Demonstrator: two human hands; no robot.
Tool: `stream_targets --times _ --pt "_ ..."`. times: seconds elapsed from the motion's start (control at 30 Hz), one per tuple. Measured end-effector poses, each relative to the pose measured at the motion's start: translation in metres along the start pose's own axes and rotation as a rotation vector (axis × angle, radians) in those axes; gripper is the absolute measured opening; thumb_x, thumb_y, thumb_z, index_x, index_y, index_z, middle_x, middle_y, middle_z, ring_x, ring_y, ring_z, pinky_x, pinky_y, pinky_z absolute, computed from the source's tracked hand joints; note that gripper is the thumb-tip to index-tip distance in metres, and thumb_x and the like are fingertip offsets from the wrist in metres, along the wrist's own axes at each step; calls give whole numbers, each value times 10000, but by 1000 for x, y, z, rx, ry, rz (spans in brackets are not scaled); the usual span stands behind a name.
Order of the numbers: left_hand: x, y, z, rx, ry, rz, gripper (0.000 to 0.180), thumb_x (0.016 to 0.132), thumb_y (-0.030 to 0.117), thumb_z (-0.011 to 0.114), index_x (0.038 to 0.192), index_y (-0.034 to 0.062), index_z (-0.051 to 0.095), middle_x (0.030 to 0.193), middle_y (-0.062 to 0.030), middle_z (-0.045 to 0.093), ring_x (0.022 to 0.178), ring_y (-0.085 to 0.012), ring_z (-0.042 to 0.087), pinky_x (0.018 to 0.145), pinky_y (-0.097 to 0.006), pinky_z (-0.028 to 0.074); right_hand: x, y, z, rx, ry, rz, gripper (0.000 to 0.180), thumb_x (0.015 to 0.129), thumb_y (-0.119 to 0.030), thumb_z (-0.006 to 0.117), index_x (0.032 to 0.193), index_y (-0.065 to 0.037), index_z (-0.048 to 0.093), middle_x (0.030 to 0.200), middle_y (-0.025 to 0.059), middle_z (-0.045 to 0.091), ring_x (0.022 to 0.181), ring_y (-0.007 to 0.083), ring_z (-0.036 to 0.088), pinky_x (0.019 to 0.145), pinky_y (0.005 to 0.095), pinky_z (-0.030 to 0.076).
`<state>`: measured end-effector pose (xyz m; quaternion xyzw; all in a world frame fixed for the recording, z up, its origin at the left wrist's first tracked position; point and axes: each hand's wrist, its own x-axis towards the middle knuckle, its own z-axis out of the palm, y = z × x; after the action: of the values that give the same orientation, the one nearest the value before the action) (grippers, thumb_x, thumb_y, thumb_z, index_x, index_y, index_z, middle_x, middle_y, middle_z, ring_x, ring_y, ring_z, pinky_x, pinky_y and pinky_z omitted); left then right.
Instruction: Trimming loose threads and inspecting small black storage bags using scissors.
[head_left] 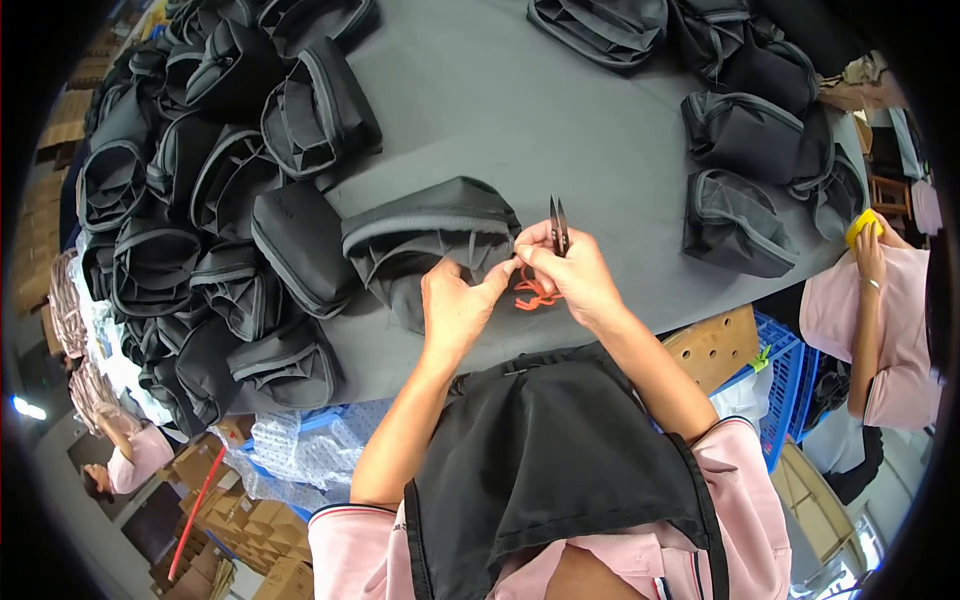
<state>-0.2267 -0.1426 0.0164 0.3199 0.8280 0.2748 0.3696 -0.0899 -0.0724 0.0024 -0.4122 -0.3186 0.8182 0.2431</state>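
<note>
A black zippered pouch (440,212) sits in front of me at the table's near side, its mouth gaping and inner lining showing. My left hand (456,306) is closed on the pouch's near right edge, thumb and fingers pinched together. Close against it, my right hand (568,268) is closed round small dark thread snips (558,224), whose blades point away from me. Its thumb and forefinger also pinch at the pouch's right corner; what lies between those fingertips is too small to make out. An orange-red cord (538,294) dangles beneath the right hand.
Many similar black pouches (320,110) are heaped on the left of the grey table (460,90). More pouches (742,132) lie along its right side. Blue plastic crates (785,385) stand below the right edge. At right, a person (872,330) holds something yellow; cartons (265,525) fill the lower left.
</note>
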Motion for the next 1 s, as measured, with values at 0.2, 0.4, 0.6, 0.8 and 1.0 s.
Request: stream_targets --times 0.2,0.4,0.6,0.8,1.0 --pt "8 -15 5 -356 -7 51 390 664 274 748 721 -77 590 621 -124 606 554 -145 525 532 -305 437 -36 -21 8 -1033 192 -420 196 787 -122 622 954 -44 555 879 74 571 619 193 581 543 306 456" --pt "4 -6 7 -355 -24 47 336 669 223 723 785 -70 607 677 -127 629 611 -146 555 588 -298 449 -33 -29 6 -1175 174 -581 194 765 -107 641 938 -57 568 838 52 549 606 202 580 532 307 451" --pt "0 0 5 -329 -23 63 327 669 210 708 859 -44 628 766 -138 658 689 -174 611 656 -299 468 -31 -38 4 -1284 129 -581 173 751 -101 652 908 -60 592 796 40 549 595 187 582 521 299 448" --pt "-1 -1 8 -276 0 127 310 658 204 700 850 -30 633 751 -131 653 660 -183 606 642 -301 468 -31 -46 5 -1391 68 -620 172 729 -102 657 887 -69 600 792 45 548 593 237 571 527 330 445" --pt "0 0 7 -243 -10 114 319 650 213 705 838 -32 627 732 -132 649 648 -204 610 630 -318 469 -26 -49 0 -1480 -14 -716 203 691 -102 671 881 -83 604 778 31 547 579 241 552 536 329 443"
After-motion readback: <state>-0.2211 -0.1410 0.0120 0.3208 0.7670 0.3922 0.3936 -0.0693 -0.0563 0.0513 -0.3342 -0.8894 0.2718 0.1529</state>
